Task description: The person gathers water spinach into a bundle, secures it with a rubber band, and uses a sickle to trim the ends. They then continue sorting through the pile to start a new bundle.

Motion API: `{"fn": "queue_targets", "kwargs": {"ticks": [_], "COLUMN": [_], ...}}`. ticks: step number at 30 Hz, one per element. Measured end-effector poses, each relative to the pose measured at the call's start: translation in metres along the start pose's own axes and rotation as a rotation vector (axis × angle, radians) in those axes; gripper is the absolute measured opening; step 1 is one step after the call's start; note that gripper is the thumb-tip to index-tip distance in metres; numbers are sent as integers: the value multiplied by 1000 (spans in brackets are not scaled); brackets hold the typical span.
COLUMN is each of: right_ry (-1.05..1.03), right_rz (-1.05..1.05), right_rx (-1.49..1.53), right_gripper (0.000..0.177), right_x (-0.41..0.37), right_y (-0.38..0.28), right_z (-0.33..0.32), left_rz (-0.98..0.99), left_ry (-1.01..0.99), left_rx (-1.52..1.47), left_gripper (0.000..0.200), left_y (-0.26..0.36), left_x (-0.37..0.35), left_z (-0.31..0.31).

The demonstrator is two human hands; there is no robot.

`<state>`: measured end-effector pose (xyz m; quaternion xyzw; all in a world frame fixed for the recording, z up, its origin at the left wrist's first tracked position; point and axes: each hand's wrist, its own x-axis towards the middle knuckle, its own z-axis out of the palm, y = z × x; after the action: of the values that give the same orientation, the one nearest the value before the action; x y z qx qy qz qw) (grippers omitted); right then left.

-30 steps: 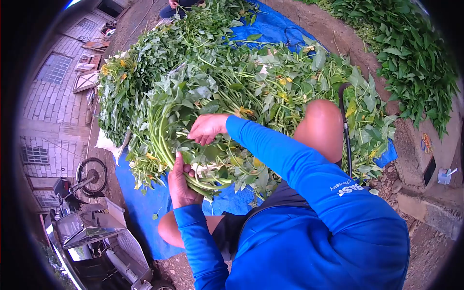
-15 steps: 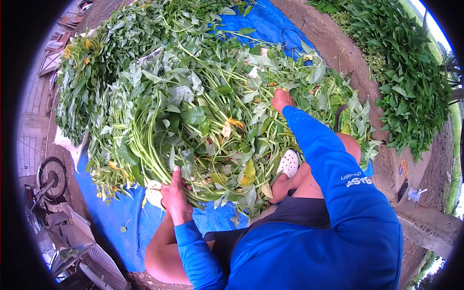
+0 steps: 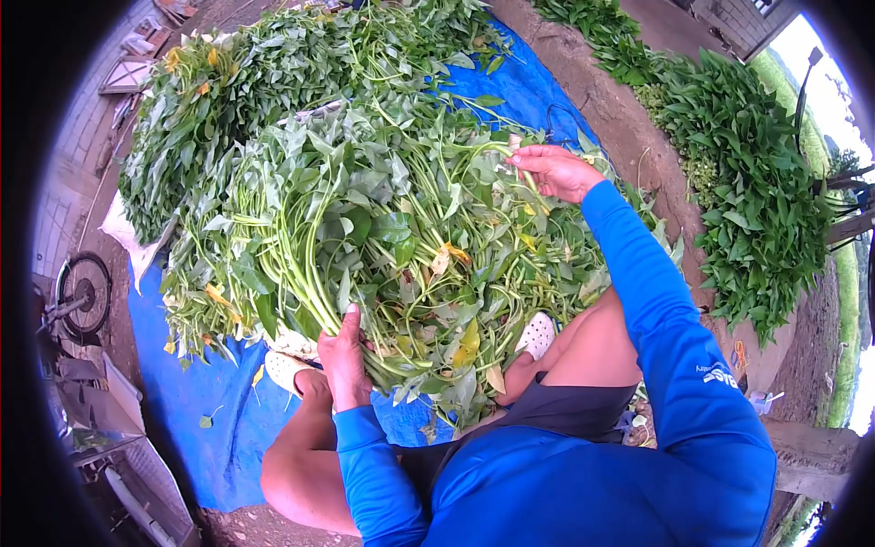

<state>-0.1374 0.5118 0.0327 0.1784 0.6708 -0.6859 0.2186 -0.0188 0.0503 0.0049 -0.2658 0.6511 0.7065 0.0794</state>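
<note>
My left hand (image 3: 344, 357) is closed around the lower ends of a bundle of long green stems (image 3: 296, 278), whose leaves fan out up and to the left. My right hand (image 3: 558, 173) pinches the end of a green stem (image 3: 490, 149) above the right part of the leafy heap. Under both hands lies a large heap of leafy stems (image 3: 428, 237), with some yellow leaves (image 3: 468, 344) among the green.
A blue tarp (image 3: 196, 401) lies beneath the heap. Another leafy pile (image 3: 756, 182) is on the right. My feet in pale clogs (image 3: 538, 335) rest at the heap's near edge. A wheel (image 3: 84, 292) and cardboard (image 3: 159, 483) are at the left.
My right hand has risen from the heap, up and slightly right, and now holds up a stem. My left hand keeps the bundle, nearly in place. The view has shifted slightly.
</note>
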Motion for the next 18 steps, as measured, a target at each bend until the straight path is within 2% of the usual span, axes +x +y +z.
{"fn": "queue_targets", "kwargs": {"ticks": [2,3,4,6,8,10,18], "right_ry": [-65,-97,1,-94,-131,-194,-10], "right_rz": [44,-63,-220,-252,-289,-380,-399], "right_rx": [133,79,145,347,423,505,194], "right_gripper": [22,28,28,30,31,31,35], "right_x": [-24,-37,-55,-77,-89,-102,-122], "right_y": [-7,-9,-15,-10,13,6,36], "right_z": [9,11,32,41,44,57,128], "left_rz": [13,23,11,1,-1,7,-16], "left_ry": [11,19,1,-16,-21,-15,-12], "left_rx": [8,0,-48,-92,-45,-88,-179], "left_gripper": [31,30,29,27,26,26,30], "left_y": [-3,-8,-3,-6,-13,-6,-19], "left_x": [-1,3,-1,-1,-1,-2,3], "left_z": [-2,-3,-1,-3,-7,-5,-3]}}
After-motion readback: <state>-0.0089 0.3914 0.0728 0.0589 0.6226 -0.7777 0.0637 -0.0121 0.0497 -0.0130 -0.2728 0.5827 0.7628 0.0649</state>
